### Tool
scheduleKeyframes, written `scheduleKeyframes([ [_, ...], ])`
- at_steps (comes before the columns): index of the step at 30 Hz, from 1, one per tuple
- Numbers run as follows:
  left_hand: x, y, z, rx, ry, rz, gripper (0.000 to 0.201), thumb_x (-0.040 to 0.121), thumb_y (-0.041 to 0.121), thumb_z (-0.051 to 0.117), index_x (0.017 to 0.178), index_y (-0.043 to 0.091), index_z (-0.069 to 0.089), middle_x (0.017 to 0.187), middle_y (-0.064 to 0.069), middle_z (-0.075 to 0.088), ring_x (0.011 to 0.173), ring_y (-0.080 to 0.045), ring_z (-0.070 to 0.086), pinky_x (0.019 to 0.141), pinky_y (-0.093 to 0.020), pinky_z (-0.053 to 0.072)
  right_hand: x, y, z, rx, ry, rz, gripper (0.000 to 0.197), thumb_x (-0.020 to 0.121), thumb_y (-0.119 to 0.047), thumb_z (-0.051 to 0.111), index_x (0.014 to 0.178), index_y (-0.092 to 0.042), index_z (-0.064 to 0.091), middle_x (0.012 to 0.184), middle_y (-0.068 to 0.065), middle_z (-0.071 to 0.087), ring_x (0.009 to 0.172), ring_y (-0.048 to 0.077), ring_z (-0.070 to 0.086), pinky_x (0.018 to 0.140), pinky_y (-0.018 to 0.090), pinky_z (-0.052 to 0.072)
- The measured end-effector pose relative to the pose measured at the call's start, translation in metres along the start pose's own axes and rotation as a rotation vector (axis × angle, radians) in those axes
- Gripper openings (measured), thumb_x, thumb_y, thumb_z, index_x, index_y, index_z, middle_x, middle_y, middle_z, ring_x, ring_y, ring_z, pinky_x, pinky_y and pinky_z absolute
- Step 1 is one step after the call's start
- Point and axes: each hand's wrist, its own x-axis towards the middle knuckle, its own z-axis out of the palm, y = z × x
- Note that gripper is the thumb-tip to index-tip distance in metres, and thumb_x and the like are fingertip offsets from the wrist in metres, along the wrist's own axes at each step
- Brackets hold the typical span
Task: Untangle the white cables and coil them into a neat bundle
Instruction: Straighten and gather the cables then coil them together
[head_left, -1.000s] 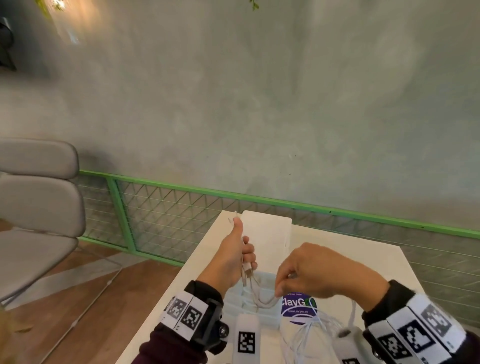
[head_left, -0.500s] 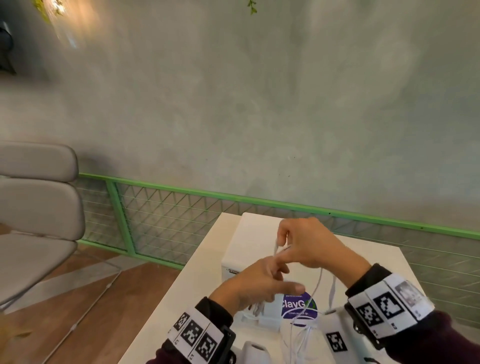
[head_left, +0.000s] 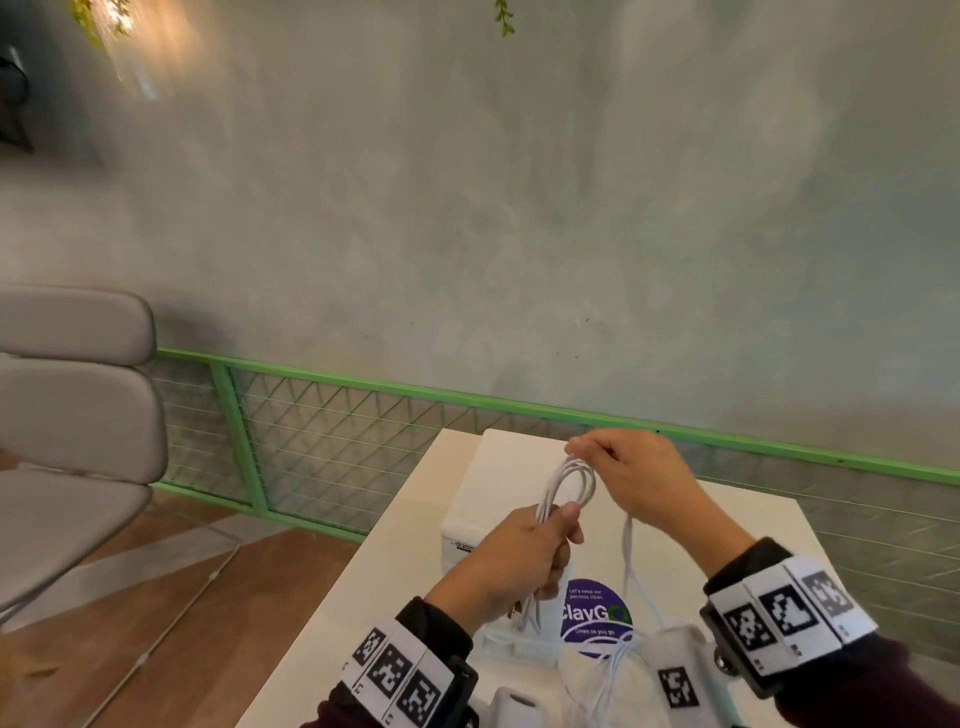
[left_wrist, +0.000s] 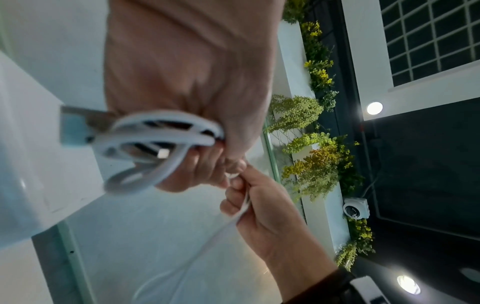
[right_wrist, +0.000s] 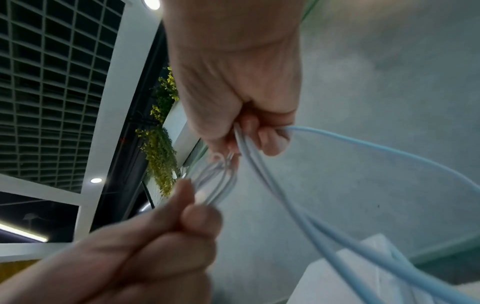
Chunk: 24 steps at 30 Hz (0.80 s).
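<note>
My left hand (head_left: 540, 540) grips a coil of white cable (head_left: 569, 488), with several loops standing up above its fist. The same loops (left_wrist: 155, 139) curl out under the palm in the left wrist view, and a plug tip shows among them. My right hand (head_left: 618, 467) is raised just beyond the left and pinches the cable at the top of the loops (right_wrist: 233, 160). A free strand (head_left: 628, 551) hangs from the right hand down to a loose pile of white cable (head_left: 608, 670) on the table.
A white box (head_left: 498, 488) stands on the white table (head_left: 395, 571) under my hands, beside a purple round sticker (head_left: 592, 613). A green mesh railing (head_left: 322, 457) runs behind the table. A grey chair (head_left: 67, 415) is at the left over wooden floor.
My right hand swept up and away over the left, laying another loop on the coil. The left hand moved right and closed round the loops, which now stand taller.
</note>
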Motion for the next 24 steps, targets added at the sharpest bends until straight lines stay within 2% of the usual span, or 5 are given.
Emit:
scheduleKeyframes([
  [10, 0.001, -0.009, 0.009, -0.049, 0.103, 0.053, 0.032, 0.092, 0.035, 0.054, 0.067, 0.016, 0.054, 0.044, 0.005, 0.027, 0.038, -0.008, 0.023, 0.043, -0.021, 0.027, -0.009, -0.007, 0.037, 0.512, 0.019, 0.168, 0.027, 0.097, -0.021, 0.040, 0.097, -0.012, 0.065, 0.069, 0.003, 0.054, 0.060, 0.019, 0.048, 0.055, 0.027, 0.039],
  [14, 0.002, -0.006, 0.005, -0.219, 0.121, -0.019, 0.029, 0.095, 0.018, 0.052, 0.066, 0.012, 0.049, 0.041, 0.005, 0.030, 0.035, -0.008, 0.023, 0.038, -0.020, 0.025, -0.010, -0.011, 0.040, 0.416, 0.018, 0.091, 0.030, 0.095, -0.032, 0.045, 0.109, -0.011, 0.061, 0.093, 0.001, 0.059, 0.088, 0.020, 0.054, 0.071, 0.025, 0.040],
  [18, 0.005, -0.003, 0.001, -0.577, 0.164, -0.070, 0.025, 0.096, 0.017, 0.046, 0.078, 0.006, 0.059, 0.037, 0.003, 0.033, 0.028, -0.004, 0.025, 0.029, -0.015, 0.025, -0.018, -0.018, 0.053, 0.790, -0.083, 0.215, 0.062, 0.092, -0.043, 0.045, 0.144, -0.019, 0.023, 0.136, -0.004, 0.040, 0.102, 0.002, 0.047, 0.077, 0.015, 0.042],
  [21, 0.003, -0.002, 0.003, -0.725, 0.154, -0.085, 0.038, 0.091, 0.028, 0.051, 0.062, 0.011, 0.069, 0.035, 0.002, 0.035, 0.025, -0.005, 0.031, 0.029, -0.014, 0.029, -0.019, -0.016, 0.062, 0.664, -0.084, 0.259, 0.089, 0.082, -0.053, 0.054, 0.148, -0.026, 0.001, 0.138, 0.001, 0.034, 0.089, 0.004, 0.054, 0.055, 0.009, 0.045],
  [24, 0.003, 0.000, -0.001, -0.754, 0.145, -0.099, 0.048, 0.094, 0.031, 0.048, 0.053, 0.012, 0.065, 0.034, -0.004, 0.047, 0.028, -0.012, 0.047, 0.033, -0.018, 0.043, -0.022, -0.016, 0.067, 0.699, -0.227, 0.343, 0.104, 0.071, -0.064, 0.058, 0.148, -0.026, 0.000, 0.125, 0.009, 0.052, 0.087, 0.017, 0.065, 0.066, 0.028, 0.056],
])
